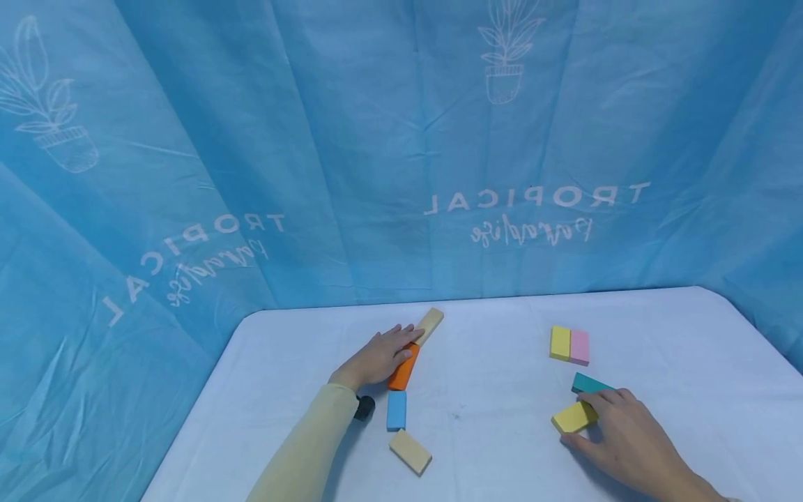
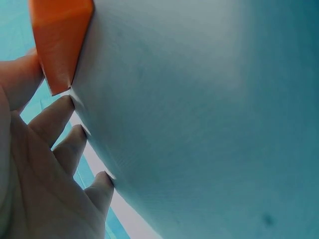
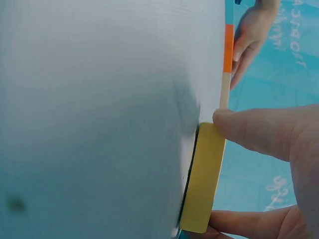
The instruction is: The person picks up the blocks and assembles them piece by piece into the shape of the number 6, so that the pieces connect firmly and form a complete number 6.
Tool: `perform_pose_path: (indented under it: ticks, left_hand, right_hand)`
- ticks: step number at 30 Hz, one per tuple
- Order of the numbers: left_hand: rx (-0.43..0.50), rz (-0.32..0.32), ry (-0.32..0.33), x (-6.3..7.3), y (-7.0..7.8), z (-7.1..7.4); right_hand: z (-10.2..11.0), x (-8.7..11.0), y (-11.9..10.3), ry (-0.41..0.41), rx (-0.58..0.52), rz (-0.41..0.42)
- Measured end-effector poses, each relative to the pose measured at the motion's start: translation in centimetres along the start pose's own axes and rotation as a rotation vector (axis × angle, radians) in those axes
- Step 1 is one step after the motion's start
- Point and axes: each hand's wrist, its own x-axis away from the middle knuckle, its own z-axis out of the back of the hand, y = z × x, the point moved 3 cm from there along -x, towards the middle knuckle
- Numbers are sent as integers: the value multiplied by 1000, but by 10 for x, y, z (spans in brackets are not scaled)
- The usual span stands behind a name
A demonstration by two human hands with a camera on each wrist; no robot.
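Note:
On the left of the table, my left hand [image 1: 379, 358] rests over an orange block [image 1: 402, 369], its fingers stretched forward and spread. Thumb and index finger touch this orange block [image 2: 62, 40] in the left wrist view. A long pale wooden block [image 1: 431, 323] meets its far end, partly under the fingers. A blue block [image 1: 396, 410] and another wooden block [image 1: 410, 452] lie nearer me in the same row. On the right, my right hand [image 1: 630, 443] pinches a yellow block [image 3: 203, 179] by its two ends. A green block [image 1: 590, 383] lies just beyond, partly hidden by that hand.
A second yellow block [image 1: 560, 343] and a pink block [image 1: 580, 347] lie side by side farther back on the right. A small black object [image 1: 364, 407] is beside the left sleeve. Blue printed curtains [image 1: 376, 174] hang behind the white-covered table [image 1: 489, 432].

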Motion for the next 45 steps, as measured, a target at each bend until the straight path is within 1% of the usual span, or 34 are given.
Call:
perform_pose_path:
  ticks: [4,8,13,18,21,25,33,40,45]
  left_hand:
    - [-1,-2,4,-1,0,0]
    - [3,2,7,0,1,1]
    - [2,8,7,1,1,2]
    - [15,1,5,1,1,2]
    - [14,-3,7,1,0,2]
    - [11,-4,6,-1,-1,2]
    - [6,11,-3,-2,0,3]
    - [14,1,-6,-2,2,2]
    - [5,8,-9,-2,2,2]
  right_hand:
    - [1,0,-1,1,-13,-2]
    - [2,1,-6,29,-38,21]
    - [3,0,-18,51,-85,52]
    - [2,-1,-30,59,-91,83]
    - [2,-1,-37,56,-86,85]
    - [1,-3,-47,38,-80,83]
    - [-3,-5,-62,11,-102,127]
    - [-8,-6,-76,-48,-115,122]
    - [-10,-7,-86,-85,-114,123]
